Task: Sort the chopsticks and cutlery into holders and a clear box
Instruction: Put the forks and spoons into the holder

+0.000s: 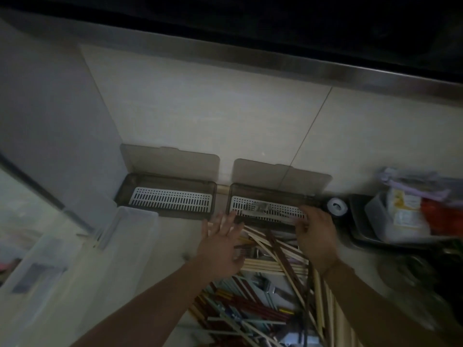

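Head view: my left hand (220, 242) hovers spread wide; my right hand (314, 236) rests at the right holder (269, 209), grip unclear. Next, more chopsticks (273, 261) from the counter pile.

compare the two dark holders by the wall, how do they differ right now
The left holder shows only its bare white slotted tray, while the right holder already has some metal cutlery lying on its tray. No hand is at the left holder; the right hand is at the right holder's front corner and the left hand hovers near its other end. Both are dark, translucent, with lids open against the wall.
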A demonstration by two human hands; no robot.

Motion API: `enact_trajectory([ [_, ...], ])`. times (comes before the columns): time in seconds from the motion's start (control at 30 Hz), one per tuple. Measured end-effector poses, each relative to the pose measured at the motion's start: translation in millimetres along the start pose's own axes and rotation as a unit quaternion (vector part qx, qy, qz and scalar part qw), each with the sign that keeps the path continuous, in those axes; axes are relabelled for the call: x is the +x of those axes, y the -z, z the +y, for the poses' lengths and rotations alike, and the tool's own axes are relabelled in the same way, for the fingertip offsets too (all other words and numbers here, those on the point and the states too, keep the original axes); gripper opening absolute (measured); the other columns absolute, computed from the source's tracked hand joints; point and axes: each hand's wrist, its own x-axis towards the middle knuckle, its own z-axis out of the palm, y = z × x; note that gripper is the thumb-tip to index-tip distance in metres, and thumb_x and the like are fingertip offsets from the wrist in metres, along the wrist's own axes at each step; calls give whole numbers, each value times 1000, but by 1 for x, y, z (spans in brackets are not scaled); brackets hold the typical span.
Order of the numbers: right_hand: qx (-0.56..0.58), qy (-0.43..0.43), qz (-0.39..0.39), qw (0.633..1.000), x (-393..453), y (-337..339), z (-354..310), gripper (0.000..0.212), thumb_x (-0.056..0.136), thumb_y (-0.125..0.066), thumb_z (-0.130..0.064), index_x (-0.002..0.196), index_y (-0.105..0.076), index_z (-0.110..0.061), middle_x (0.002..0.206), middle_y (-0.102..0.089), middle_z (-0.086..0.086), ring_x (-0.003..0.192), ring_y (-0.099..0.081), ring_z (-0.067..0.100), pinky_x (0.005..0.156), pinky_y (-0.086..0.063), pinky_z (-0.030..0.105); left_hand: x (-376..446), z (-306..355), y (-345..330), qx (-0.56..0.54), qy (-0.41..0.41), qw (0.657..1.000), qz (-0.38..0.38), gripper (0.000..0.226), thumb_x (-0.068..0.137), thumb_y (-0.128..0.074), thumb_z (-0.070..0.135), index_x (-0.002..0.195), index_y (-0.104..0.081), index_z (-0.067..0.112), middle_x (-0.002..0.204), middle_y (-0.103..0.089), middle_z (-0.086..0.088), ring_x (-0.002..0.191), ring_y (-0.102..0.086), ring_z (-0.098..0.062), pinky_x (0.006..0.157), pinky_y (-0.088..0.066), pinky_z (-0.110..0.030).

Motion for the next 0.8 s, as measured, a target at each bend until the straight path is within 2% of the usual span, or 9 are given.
enact_trajectory([
  [0.07, -25, 104, 53, 993, -39, 4, -6, 18, 82, -63, -16, 99, -68, -18, 102, -64, 1, 95, -56, 25, 79, -46, 33, -9, -3, -15, 12, -45, 998, 51, 73, 87, -50, 51, 154, -23, 34, 165, 14, 3, 148, 23, -23, 118, 4, -61],
  [0.17, -101, 192, -59, 974, -93, -4, -3, 17, 82, -51, -34, 81, -67, -29, 88, -61, -7, 87, -55, 22, 67, -47, 31, -22, -6, -33, 37, -117, 989, 77, 56, 80, -54, 47, 134, -54, 33, 163, -20, 3, 152, -2, -26, 115, -11, -65],
  [0.27, -171, 133, -156, 964, -123, -19, 6, 28, 72, -47, -50, 76, -71, -35, 86, -61, -11, 89, -56, 21, 58, -50, 32, -32, -3, -41, 46, -123, 990, 54, 43, 74, -62, 46, 115, -65, 34, 151, -42, 3, 146, -18, -25, 110, -26, -67],
  [0.33, -198, 104, -161, 961, -131, -25, 8, 35, 69, -42, -53, 75, -73, -36, 85, -62, -10, 85, -58, 21, 57, -50, 33, -36, 1, -45, 44, -111, 992, 50, 39, 72, -59, 50, 107, -67, 35, 143, -52, 4, 143, -24, -24, 106, -33, -66],
  [0.47, -206, 75, -165, 962, -133, -30, 3, 39, 65, -40, -51, 67, -72, -30, 84, -63, -6, 80, -59, 24, 57, -51, 34, -41, 5, -53, 47, -112, 991, 50, 35, 74, -52, 53, 103, -66, 40, 140, -56, 6, 141, -27, -22, 104, -38, -65],
  [0.53, -202, 63, -181, 960, -131, -28, 0, 29, 62, -53, -52, 64, -69, -27, 83, -62, -5, 78, -60, 24, 56, -51, 34, -40, 7, -54, 17, -118, 991, 65, 38, 78, -51, 51, 112, -63, 39, 145, -51, 7, 142, -24, -21, 109, -31, -63],
  [0.6, -188, 44, -185, 964, -130, -28, 0, 29, 48, -74, -51, 63, -65, -29, 80, -61, -8, 76, -60, 22, 52, -50, 33, -36, 7, -48, -37, -115, 988, 94, 45, 83, -51, 48, 125, -58, 35, 149, -45, 5, 142, -26, -21, 112, -25, -58],
  [0.7, -143, 41, -166, 975, -127, -25, 2, 26, 46, -70, -49, 62, -60, -30, 73, -58, -11, 72, -61, 19, 50, -50, 31, -21, 3, -28, -102, -105, 975, 167, 44, 89, -50, 41, 130, -56, 28, 148, -46, 2, 139, -36, -22, 111, -29, -47],
  [0.8, -31, 20, -174, 984, -122, -22, 3, 22, 64, -52, -48, 77, -65, -34, 89, -63, -15, 90, -58, 11, 79, -47, 23, -3, -6, -7, -154, -83, 963, 205, 41, 91, -47, 36, 127, -60, 21, 141, -53, -1, 133, -45, -23, 108, -39, -46],
])
